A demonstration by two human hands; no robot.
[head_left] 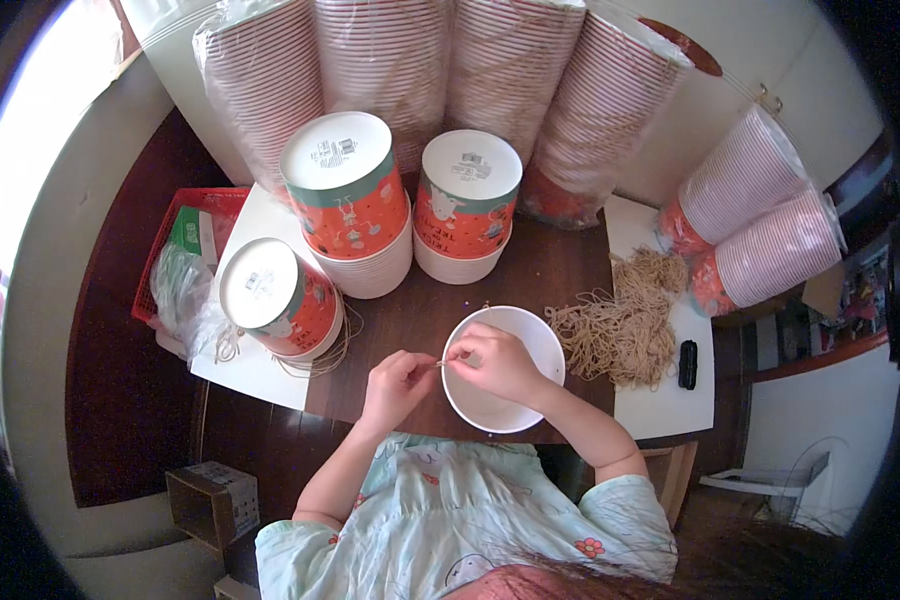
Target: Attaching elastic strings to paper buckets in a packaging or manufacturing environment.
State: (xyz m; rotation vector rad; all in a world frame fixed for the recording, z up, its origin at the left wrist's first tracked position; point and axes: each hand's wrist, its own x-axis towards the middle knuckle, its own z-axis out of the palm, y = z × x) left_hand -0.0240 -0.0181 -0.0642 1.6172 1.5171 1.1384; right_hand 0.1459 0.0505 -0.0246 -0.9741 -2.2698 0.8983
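A white paper bucket (492, 418) stands mouth up at the table's front edge, its inside plain white. My right hand (497, 364) is over its mouth, with thumb and fingertips pinched together. Just left of the rim, my left hand (398, 388) is closed in a pinch too. The fingertips of both hands nearly meet at a short stretch of thin, pale cord (441, 363). Most of that cord is hidden by my fingers. To the right of the bucket lies a tangled heap of tan cords (625, 325).
Upside-down red buckets stand at the back (355, 220) and left (288, 305), the left one with cord loops around its base. Tall wrapped bucket stacks (380, 70) line the back, with more bucket stacks (770, 235) at right. A black object (687, 365) lies near the right edge; a red basket (150, 270) sits left.
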